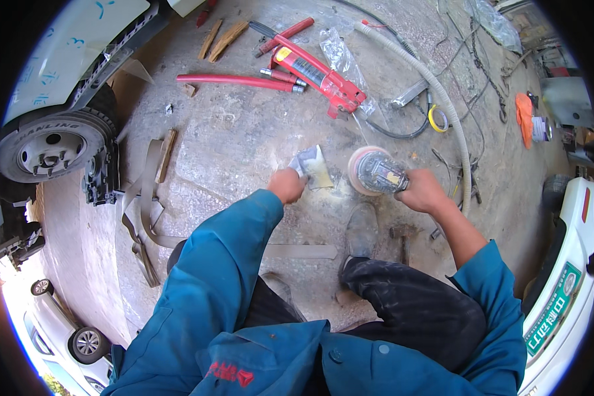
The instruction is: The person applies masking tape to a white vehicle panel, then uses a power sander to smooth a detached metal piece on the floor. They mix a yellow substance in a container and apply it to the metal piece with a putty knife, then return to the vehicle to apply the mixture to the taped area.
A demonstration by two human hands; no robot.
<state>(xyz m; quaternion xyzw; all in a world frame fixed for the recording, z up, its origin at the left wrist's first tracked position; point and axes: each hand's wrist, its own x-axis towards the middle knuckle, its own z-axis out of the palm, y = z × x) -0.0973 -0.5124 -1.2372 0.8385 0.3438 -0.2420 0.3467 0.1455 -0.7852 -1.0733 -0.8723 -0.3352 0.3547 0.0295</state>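
My right hand [421,190] is wrapped round the body of a round orbital sander [384,173], whose dusty pad faces left. In my left hand [287,185] is a small flat piece [319,166], grey on one side and pale yellow on the other; its exact kind I cannot make out. The sander and the piece are apart, both above the concrete floor. Pale yellowish dust [342,191] lies beneath them, just ahead of my shoe [362,228].
Ahead lie a red hydraulic jack [320,76], red handle bars [234,80] and wood strips [228,41]. A grey hose [435,82] curves down the right. A hammer [404,243] is by my shoe, a strap [148,191] at left. Vehicles stand on both sides, one with a truck wheel [53,146].
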